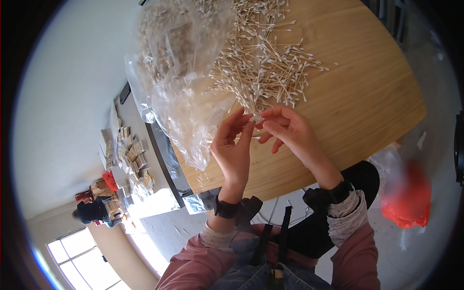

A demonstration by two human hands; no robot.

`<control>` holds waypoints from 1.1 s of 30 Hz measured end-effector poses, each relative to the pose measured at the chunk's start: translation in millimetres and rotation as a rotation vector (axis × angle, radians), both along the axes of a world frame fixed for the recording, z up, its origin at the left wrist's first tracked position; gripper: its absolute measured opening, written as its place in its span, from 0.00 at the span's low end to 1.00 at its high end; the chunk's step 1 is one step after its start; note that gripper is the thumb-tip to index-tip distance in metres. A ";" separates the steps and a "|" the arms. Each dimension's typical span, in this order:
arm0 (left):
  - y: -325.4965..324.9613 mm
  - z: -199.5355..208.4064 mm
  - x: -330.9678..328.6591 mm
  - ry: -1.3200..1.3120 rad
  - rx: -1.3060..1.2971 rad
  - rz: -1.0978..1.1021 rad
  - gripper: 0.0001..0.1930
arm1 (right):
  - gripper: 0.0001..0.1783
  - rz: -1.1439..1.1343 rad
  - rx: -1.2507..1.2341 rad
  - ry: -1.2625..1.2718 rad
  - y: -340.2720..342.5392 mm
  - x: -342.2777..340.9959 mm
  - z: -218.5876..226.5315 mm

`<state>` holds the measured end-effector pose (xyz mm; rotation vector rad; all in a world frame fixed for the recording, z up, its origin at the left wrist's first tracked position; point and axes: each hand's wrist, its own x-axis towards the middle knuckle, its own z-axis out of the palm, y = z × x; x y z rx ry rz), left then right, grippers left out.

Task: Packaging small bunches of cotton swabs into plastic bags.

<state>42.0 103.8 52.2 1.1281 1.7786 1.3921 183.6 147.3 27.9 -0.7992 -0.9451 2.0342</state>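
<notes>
A loose heap of cotton swabs (266,67), thin wooden sticks with white tips, spreads over the wooden table (357,92). At its near edge, my left hand (231,147) pinches thumb and forefinger together on what looks like cotton swabs, white tips showing at the fingertips; how many cannot be made out. Close beside it, my right hand (295,135) has its fingers bent but apart, the fingertips near those same white tips. A large clear plastic bag (179,92) filled with more swabs lies left of the heap, its crumpled edge close to my left hand.
A grey-topped table (154,179) on the left bears several small packs (135,154). A person in dark clothing (92,210) is farther off at the left. Right of the table, a red plastic bag (406,198) sits low down near a clear one.
</notes>
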 end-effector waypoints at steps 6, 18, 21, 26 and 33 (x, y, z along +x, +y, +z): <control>8.6 0.0 3.5 0.187 0.010 -0.231 0.22 | 0.07 -0.089 0.024 -0.032 5.3 3.8 -21.7; 66.6 -14.2 -17.2 0.743 0.068 -0.319 0.10 | 0.05 -0.201 0.002 -0.093 11.2 14.8 -5.8; 44.1 -5.6 -6.7 0.538 0.008 -0.251 0.07 | 0.07 -0.188 -0.015 -0.042 11.2 15.7 -8.1; 18.8 1.0 -5.9 0.281 -0.147 -0.123 0.07 | 0.10 -0.124 0.046 -0.022 10.0 13.9 -9.5; 14.7 -8.0 -13.8 -0.030 -0.133 -0.071 0.08 | 0.10 -0.102 0.036 -0.019 7.8 5.9 -10.0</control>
